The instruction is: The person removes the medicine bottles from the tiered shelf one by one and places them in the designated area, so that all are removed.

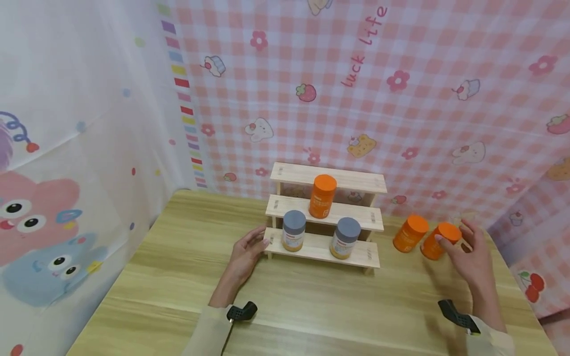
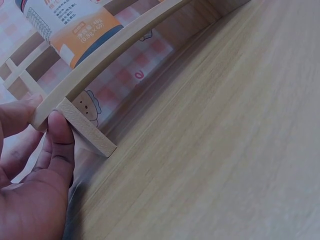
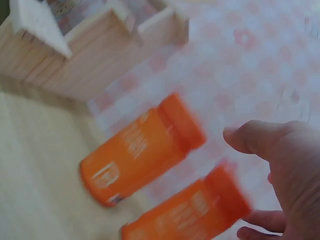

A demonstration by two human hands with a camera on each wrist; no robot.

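A three-step wooden shelf (image 1: 311,254) stands on the table. My left hand (image 1: 246,254) pinches the left end of its lowest step, thumb and fingers on either side of the board (image 2: 82,82) in the left wrist view. Two bottles with grey caps (image 1: 294,230) (image 1: 345,238) stand on the lowest step, and an orange bottle (image 1: 322,196) on the middle one. To the right of the shelf, two more orange bottles (image 1: 410,233) (image 1: 440,241) stand on the table. My right hand (image 1: 474,254) is around the rightmost one, its thumb and fingers spread and apart from the cap in the right wrist view.
The wooden table (image 1: 187,277) meets a pink checked cloth (image 1: 285,99) hung behind the shelf. A white cloth (image 1: 102,148) with cartoon figures hangs at the left. The shelf's top step (image 1: 329,177) rises close to the back cloth.
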